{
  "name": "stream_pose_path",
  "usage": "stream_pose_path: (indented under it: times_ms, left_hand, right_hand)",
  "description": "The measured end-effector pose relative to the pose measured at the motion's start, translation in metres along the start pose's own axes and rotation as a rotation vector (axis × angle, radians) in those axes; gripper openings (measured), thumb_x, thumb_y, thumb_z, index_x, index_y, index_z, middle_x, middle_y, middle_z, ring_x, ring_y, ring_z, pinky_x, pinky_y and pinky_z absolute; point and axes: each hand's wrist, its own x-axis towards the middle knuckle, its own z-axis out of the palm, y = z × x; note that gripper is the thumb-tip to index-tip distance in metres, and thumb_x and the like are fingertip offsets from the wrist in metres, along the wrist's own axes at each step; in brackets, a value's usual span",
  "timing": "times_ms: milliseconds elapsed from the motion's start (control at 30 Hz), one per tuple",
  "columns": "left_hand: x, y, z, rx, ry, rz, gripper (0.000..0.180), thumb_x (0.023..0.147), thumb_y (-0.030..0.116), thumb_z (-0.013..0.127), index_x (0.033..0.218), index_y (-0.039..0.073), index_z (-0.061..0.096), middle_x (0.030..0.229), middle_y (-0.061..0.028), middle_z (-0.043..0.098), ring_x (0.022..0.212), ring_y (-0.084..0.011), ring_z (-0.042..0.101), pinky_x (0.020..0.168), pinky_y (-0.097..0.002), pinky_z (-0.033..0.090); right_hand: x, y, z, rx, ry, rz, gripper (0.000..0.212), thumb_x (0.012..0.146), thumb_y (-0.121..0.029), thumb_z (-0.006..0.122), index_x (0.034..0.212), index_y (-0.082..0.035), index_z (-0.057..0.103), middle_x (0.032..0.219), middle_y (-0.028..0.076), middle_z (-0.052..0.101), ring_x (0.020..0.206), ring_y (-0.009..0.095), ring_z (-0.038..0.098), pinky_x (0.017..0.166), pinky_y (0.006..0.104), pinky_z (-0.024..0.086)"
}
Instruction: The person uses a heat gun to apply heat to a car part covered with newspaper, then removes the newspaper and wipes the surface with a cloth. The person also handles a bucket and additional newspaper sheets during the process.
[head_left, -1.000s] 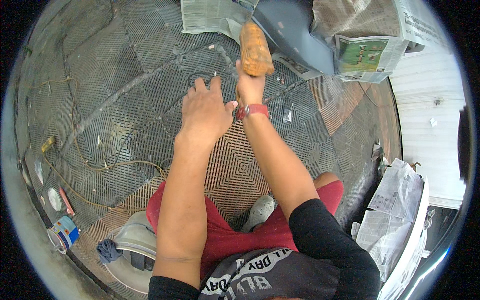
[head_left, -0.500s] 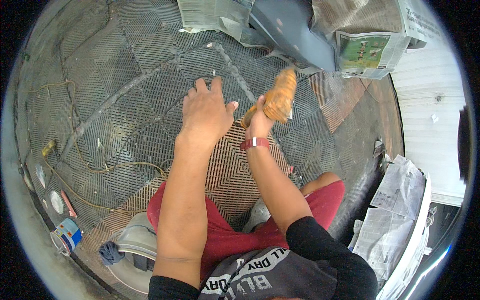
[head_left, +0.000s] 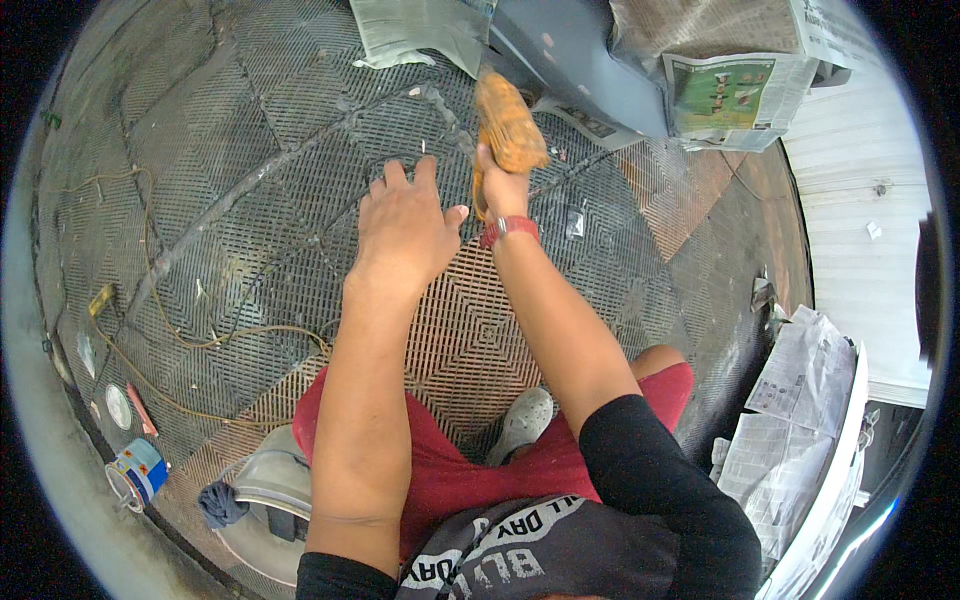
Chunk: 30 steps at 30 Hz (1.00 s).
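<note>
My right hand point(head_left: 502, 187), with a red wristband point(head_left: 510, 231) below it, is closed round an orange-brown rag-like bundle point(head_left: 512, 128) with a ribbed or folded surface. Motion blurs the bundle, so I cannot tell its exact kind. It is close to the lower edge of a smooth grey panel point(head_left: 580, 60), but whether they touch is unclear. My left hand point(head_left: 405, 228) hangs over the slatted floor mat point(head_left: 270, 180), its fingers apart, holding nothing.
Newspaper sheets point(head_left: 720, 100) cover parts around the grey panel. A blue and white tin point(head_left: 140, 468) stands at the lower left. A thin hose point(head_left: 250, 328) snakes over the mats. More newspaper point(head_left: 795, 390) covers a white-edged part on the right.
My right hand has moved forward and a little left with the bundle, toward the grey panel's lower edge. My left hand has shifted only slightly left.
</note>
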Motion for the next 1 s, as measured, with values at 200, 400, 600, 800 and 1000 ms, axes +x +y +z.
stream_pose_path:
  times_ms: [200, 400, 600, 800, 1000]
  left_hand:
    - [0.002, -0.001, 0.004, -0.027, 0.017, 0.024, 0.07, 0.097, 0.036, 0.073, 0.152, 0.0, 0.049, 0.139, -0.0307, 0.055, 0.129, -0.0491, 0.057, 0.109, -0.0552, 0.048]
    - [0.003, 0.0, 0.007, -0.033, 0.004, 0.037, 0.069, 0.098, 0.036, 0.072, 0.153, 0.0, 0.048, 0.141, -0.0303, 0.055, 0.13, -0.049, 0.056, 0.111, -0.0548, 0.046]
    - [0.005, 0.005, 0.006, -0.008, -0.039, 0.025, 0.07, 0.099, 0.037, 0.071, 0.154, 0.001, 0.047, 0.144, -0.031, 0.053, 0.133, -0.0488, 0.055, 0.113, -0.0548, 0.046]
    - [0.007, 0.01, 0.008, 0.006, -0.07, -0.005, 0.07, 0.1, 0.037, 0.07, 0.154, 0.001, 0.047, 0.143, -0.0297, 0.053, 0.133, -0.0488, 0.054, 0.113, -0.0552, 0.046]
    - [0.009, 0.014, 0.014, 0.026, -0.06, 0.015, 0.07, 0.099, 0.038, 0.071, 0.154, 0.002, 0.046, 0.143, -0.0289, 0.054, 0.132, -0.0484, 0.055, 0.112, -0.0546, 0.047]
  right_hand:
    - [-0.016, 0.042, -0.078, 0.026, 0.222, -0.015, 0.049, 0.096, -0.015, 0.081, 0.138, -0.002, 0.06, 0.134, 0.007, 0.066, 0.119, 0.021, 0.063, 0.101, 0.0383, 0.051]
    - [0.0, 0.041, -0.17, 0.121, 0.407, 0.011, 0.038, 0.096, -0.015, 0.082, 0.128, -0.005, 0.062, 0.117, 0.003, 0.066, 0.101, 0.018, 0.063, 0.089, 0.038, 0.053]
    - [0.022, 0.02, -0.221, 0.172, 0.612, 0.013, 0.026, 0.098, -0.017, 0.08, 0.116, -0.007, 0.064, 0.097, 0.002, 0.066, 0.081, 0.016, 0.06, 0.075, 0.0372, 0.053]
    - [-0.027, 0.002, -0.18, 0.211, 0.321, 0.073, 0.021, 0.102, -0.014, 0.074, 0.117, -0.006, 0.063, 0.092, 0.002, 0.063, 0.08, 0.016, 0.06, 0.077, 0.0357, 0.053]
    - [-0.058, -0.07, -0.159, 0.206, -0.093, 0.166, 0.021, 0.102, -0.016, 0.074, 0.116, -0.004, 0.064, 0.091, 0.005, 0.065, 0.078, 0.017, 0.065, 0.074, 0.034, 0.057]
